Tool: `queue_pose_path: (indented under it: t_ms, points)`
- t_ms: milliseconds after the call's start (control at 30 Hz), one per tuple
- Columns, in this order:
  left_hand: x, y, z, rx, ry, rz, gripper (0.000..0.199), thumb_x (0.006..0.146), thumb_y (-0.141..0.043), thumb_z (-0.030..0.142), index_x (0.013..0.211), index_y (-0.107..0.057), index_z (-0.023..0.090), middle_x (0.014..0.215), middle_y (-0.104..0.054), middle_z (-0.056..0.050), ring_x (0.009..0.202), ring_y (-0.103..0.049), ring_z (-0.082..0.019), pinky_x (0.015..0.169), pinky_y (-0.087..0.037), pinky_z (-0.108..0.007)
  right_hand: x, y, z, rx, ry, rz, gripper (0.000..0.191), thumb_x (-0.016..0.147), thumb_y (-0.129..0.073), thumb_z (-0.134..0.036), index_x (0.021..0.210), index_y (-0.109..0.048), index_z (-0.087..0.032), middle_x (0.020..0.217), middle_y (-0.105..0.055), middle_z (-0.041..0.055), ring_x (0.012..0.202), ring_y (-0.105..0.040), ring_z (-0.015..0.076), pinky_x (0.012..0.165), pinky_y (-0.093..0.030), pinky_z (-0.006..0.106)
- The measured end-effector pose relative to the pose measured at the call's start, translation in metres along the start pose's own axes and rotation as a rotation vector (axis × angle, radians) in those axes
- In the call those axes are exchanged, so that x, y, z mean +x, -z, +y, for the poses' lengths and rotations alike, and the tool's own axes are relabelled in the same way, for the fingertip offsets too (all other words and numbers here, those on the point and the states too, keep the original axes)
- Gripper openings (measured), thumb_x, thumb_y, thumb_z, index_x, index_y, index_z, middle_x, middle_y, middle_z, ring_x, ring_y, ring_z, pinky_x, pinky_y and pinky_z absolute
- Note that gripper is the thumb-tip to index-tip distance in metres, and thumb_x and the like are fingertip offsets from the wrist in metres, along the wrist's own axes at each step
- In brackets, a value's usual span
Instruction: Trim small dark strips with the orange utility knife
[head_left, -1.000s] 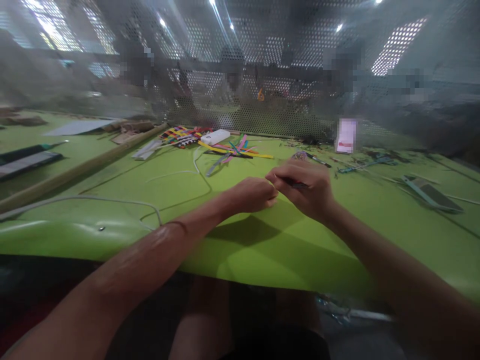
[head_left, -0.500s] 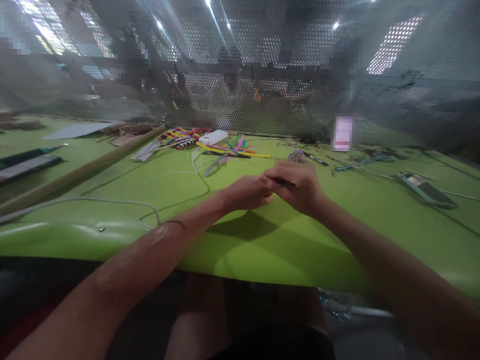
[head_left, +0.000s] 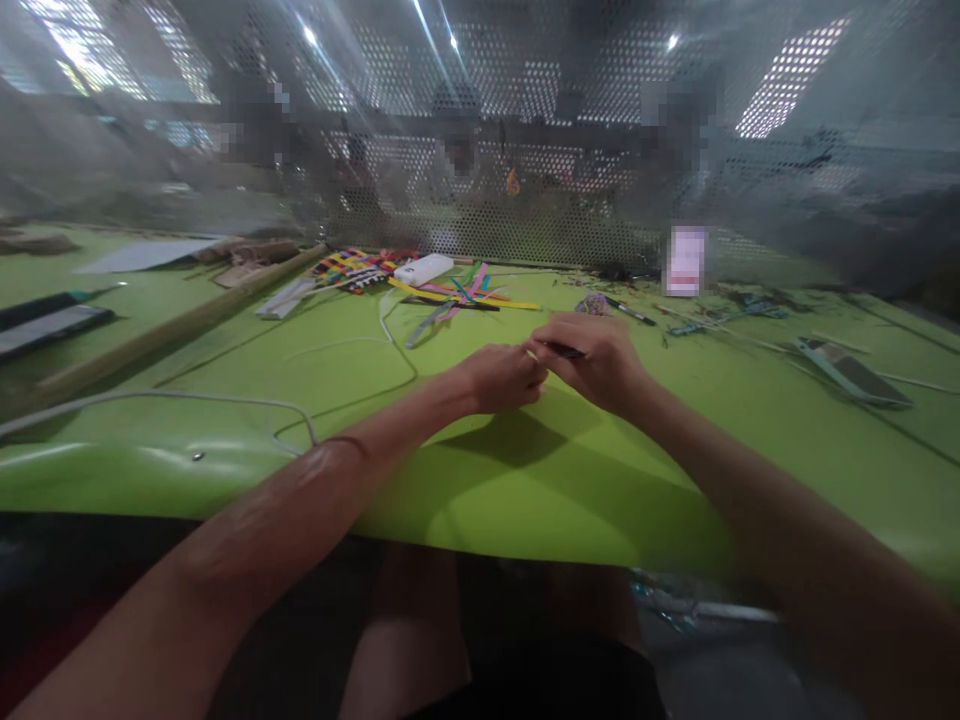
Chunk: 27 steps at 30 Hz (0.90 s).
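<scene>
Over the green table (head_left: 480,520), my left hand (head_left: 506,378) and my right hand (head_left: 596,362) meet fingertip to fingertip. A small dark, thin piece (head_left: 568,351) shows in the closed fingers of my right hand; its kind is not clear. My left hand is curled with its back towards me, so whatever it pinches is hidden. Just behind the right hand sits a ball of mixed-colour strands (head_left: 592,303), partly covered by it. Flat coloured strips (head_left: 469,293) lie crossed beyond my left hand.
A colourful woven piece (head_left: 352,268) and a white oblong device (head_left: 424,269) lie at the back. Across the left runs a bamboo pole (head_left: 165,335), near a white cable (head_left: 225,400). Rightwards are a pen (head_left: 631,313) and a flat rectangular object (head_left: 853,375). A perforated metal screen (head_left: 487,220) stands behind.
Both hands stay joined at the fingertips, with the left hand turned slightly and the right wrist shifted a little. The whole view has moved slightly.
</scene>
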<state>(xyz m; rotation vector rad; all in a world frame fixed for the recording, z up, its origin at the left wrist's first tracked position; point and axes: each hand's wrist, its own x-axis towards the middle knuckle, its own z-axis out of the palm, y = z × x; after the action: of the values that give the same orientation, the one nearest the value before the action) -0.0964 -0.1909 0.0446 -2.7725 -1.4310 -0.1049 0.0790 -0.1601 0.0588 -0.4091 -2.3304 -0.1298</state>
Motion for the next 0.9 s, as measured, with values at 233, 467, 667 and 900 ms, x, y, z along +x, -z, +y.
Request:
queue_pose_path:
  t_ms: [233,467,667,900]
  points:
    - [-0.004,-0.002,-0.004,0.012,-0.021,0.001,0.028,0.096,-0.050,0.029,0.088,-0.075,0.019,0.083,-0.075,-0.010,0.071,-0.064,-0.021,0.061,-0.037,-0.032,-0.005,-0.007,0.016,0.019,-0.037,0.003,0.015,0.100,-0.064,-0.026,0.089,-0.073,-0.021,0.080,-0.072,0.0033,0.070,-0.059,0.0161,0.068,-0.042,0.030]
    - [-0.007,-0.009,-0.012,-0.046,-0.078,0.152,0.027,0.100,-0.048,0.027,0.090,-0.072,0.018,0.097,-0.076,-0.009,0.081,-0.068,-0.020,0.066,-0.040,-0.032,-0.008,-0.009,0.026,-0.015,-0.048,0.001,0.014,0.100,-0.065,-0.027,0.090,-0.074,-0.021,0.081,-0.074,0.0033,0.072,-0.061,0.0168,0.072,-0.045,0.030]
    - [-0.006,-0.003,-0.005,0.002,-0.087,0.140,0.027,0.102,-0.047,0.023,0.095,-0.073,0.016,0.106,-0.074,-0.011,0.092,-0.070,-0.022,0.074,-0.047,-0.032,-0.010,-0.007,0.038,-0.040,-0.070,-0.027,0.014,0.098,-0.063,-0.026,0.096,-0.076,-0.021,0.088,-0.077,0.0055,0.078,-0.066,0.0193,0.072,-0.047,0.031]
    - [-0.008,0.004,0.000,0.008,-0.091,0.146,0.027,0.102,-0.046,0.022,0.097,-0.073,0.016,0.109,-0.072,-0.009,0.096,-0.070,-0.023,0.077,-0.047,-0.033,-0.015,-0.007,0.053,-0.074,-0.066,-0.006,0.024,0.103,-0.059,-0.033,0.094,-0.076,-0.018,0.086,-0.077,0.0088,0.076,-0.066,0.0203,0.071,-0.046,0.033]
